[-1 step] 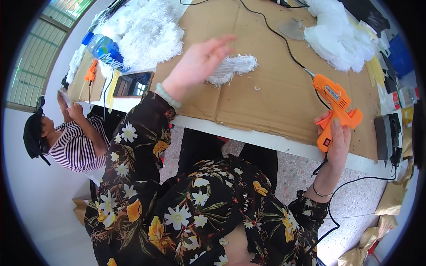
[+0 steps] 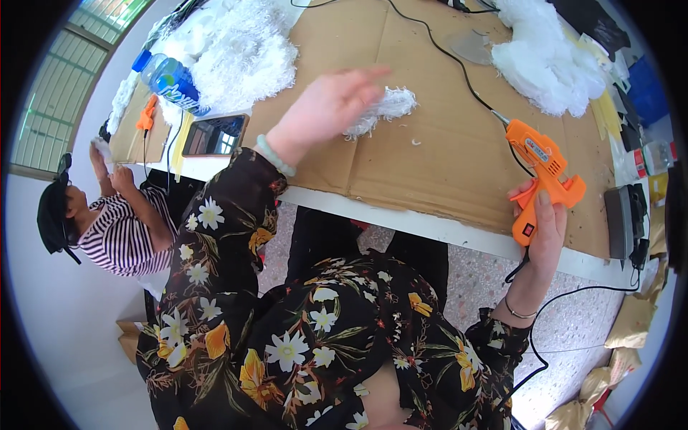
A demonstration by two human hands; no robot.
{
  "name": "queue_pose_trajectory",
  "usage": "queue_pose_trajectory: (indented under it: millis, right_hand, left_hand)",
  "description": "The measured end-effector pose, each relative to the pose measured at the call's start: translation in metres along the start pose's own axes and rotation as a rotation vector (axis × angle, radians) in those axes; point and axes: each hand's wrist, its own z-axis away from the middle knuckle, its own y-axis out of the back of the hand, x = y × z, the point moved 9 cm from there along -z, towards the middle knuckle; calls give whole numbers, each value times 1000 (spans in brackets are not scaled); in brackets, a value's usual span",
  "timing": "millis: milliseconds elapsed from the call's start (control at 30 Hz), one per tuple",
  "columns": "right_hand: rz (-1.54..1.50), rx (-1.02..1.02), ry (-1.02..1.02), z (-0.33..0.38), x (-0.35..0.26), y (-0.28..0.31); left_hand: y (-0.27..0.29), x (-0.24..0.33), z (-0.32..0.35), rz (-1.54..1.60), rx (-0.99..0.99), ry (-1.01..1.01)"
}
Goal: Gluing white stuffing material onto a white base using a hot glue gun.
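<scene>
We have our right hand point(image 2: 550, 223) wrapped round the handle of a smooth, angular, metal-tipped orange plastic glue gun point(image 2: 539, 154) at the near edge of the creased tan cardboard point(image 2: 444, 168). Our blurred left hand point(image 2: 326, 106) partly hides a shaggy, white fringed strip point(image 2: 394, 106) lying on that sheet; whether it grips anything, we cannot tell.

A loose-sleeved black blouse point(image 2: 319, 340) carries a print of white and golden-yellow flowers with slender green leaves. Chunky pale green bracelet point(image 2: 272, 155) on the left wrist, thin bangle point(image 2: 517, 313) right; black trousers point(image 2: 312, 240).
</scene>
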Motion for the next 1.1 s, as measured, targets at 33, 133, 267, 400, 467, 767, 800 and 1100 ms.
queue_pose_trajectory:
  millis: [33, 133, 267, 400, 467, 767, 800, 1100]
  right_hand:
    - [2, 2, -2, 0, 0, 0]
    - [9, 4, -9, -1, 1, 1]
    - [43, 0, 4, 0, -1, 1]
    - [53, -5, -8, -1, -1, -1]
    - [65, -9, 4, -1, -2, -1]
    - [15, -24, -15, 0, -1, -2]
    - [14, -28, -19, 0, -1, -2]
    - [0, -32, -14, 0, -1, -3]
  left_hand:
    - [-12, 10, 2, -144, -64, -71]
    - [-5, 27, 0, -219, 28, -211]
    - [15, 27, -4, 98, 131, -139]
    - [-1, 50, 0, -104, 25, -276]
    - [-15, 63, 5, -281, -30, -387]
    - [-27, 46, 7, -394, -150, -271]
    - [-22, 43, 4, -260, -116, -236]
    - [-29, 51, -9, -378, -63, -283]
